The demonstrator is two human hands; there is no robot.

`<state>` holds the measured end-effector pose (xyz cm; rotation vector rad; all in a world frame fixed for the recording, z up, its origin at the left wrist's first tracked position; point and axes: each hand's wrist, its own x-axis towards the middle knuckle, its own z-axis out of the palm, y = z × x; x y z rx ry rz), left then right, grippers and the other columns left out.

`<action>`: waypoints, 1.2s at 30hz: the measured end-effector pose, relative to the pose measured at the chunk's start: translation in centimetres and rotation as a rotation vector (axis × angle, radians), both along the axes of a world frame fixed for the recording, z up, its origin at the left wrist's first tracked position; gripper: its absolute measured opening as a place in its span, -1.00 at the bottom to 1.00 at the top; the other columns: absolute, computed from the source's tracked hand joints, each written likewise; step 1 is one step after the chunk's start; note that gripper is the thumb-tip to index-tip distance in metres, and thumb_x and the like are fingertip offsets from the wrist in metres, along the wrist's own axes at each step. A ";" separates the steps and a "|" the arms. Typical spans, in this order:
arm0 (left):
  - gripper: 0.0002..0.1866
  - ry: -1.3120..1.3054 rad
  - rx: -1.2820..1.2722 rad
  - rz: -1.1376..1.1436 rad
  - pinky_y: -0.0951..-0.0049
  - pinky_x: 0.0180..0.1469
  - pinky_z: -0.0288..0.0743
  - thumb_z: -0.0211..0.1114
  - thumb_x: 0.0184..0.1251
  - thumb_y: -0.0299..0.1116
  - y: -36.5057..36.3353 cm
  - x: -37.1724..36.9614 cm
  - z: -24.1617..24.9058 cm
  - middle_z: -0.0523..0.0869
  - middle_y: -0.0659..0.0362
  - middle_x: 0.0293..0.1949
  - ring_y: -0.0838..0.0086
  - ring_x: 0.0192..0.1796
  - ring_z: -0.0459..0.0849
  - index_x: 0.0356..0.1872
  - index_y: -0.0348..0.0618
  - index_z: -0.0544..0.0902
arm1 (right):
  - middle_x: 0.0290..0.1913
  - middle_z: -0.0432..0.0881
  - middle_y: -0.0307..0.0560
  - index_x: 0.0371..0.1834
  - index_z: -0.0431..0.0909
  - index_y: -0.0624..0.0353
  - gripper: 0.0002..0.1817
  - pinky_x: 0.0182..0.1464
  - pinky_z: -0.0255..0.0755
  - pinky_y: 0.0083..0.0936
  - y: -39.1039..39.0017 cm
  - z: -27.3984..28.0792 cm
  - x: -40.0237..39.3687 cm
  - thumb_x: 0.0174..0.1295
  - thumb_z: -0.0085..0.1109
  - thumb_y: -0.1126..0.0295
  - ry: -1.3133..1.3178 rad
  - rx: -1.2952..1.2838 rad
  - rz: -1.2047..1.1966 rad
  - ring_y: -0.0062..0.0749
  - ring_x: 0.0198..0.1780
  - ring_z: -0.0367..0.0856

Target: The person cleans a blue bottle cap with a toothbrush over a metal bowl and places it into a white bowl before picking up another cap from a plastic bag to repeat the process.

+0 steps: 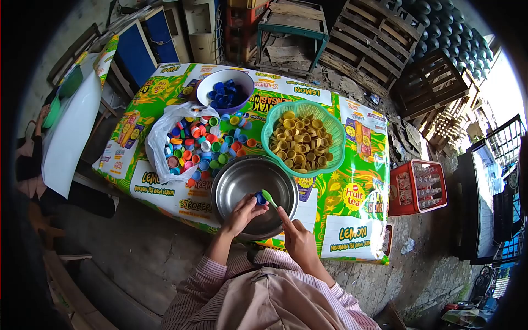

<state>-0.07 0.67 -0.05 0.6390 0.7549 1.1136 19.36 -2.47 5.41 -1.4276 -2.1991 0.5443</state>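
Note:
My left hand [242, 216] pinches a blue bottle cap [260, 198] over the near part of a steel bowl [225, 190]. My right hand [300, 241] is closed on a slim tool [268, 197] with a bright green end and a paler shaft. The green end meets the cap's rim; I cannot make out its exact kind. Behind the bowl, mixed coloured caps [206, 146] spill from a white plastic bag [155, 140]. Yellow caps [301, 140] fill a green basket [268, 129], and dark blue caps [226, 94] lie in a white-and-purple bowl [206, 85].
A printed plastic sheet [352, 212] covers the table. To the right stands a red crate of bottles [421, 187]. Wooden pallets [371, 44] and a green-framed stand [292, 25] are behind. At far left, a person's arm is beside a white panel [74, 129].

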 end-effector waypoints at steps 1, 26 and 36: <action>-0.68 0.030 -0.020 0.025 0.39 0.13 0.41 -0.11 0.47 -0.26 0.0 0.1 0.0 0.53 0.13 -0.07 0.45 -0.03 0.56 0.10 -0.20 0.36 | -0.55 0.43 -0.10 0.33 0.21 -0.27 -0.36 -0.62 0.41 -0.27 -0.1 0.1 0.0 0.15 0.05 0.46 -0.002 -0.003 0.041 -0.17 -0.66 0.49; -0.71 1.565 0.573 0.000 0.25 -0.25 0.47 0.17 0.21 -0.29 -0.1 -1.5 4.4 0.59 0.01 -0.20 0.16 -0.19 0.61 -0.06 -0.10 0.45 | -0.48 0.49 0.07 0.34 0.20 -0.07 -0.45 -0.53 0.37 -0.20 -0.3 1.2 -1.3 0.24 -0.04 0.48 0.075 -0.081 -0.123 -0.04 -0.57 0.51; -0.60 1.191 0.355 0.210 0.15 -0.08 0.44 0.09 0.30 -0.29 16.6 -11.5 6.5 0.56 -0.18 -0.11 0.00 -0.08 0.57 0.10 -0.18 0.27 | -0.42 0.56 0.11 0.32 0.22 -0.03 -0.46 -0.50 0.37 -0.24 -0.1 1.1 -5.1 0.24 -0.03 0.49 0.145 -0.035 -0.247 -0.03 -0.51 0.55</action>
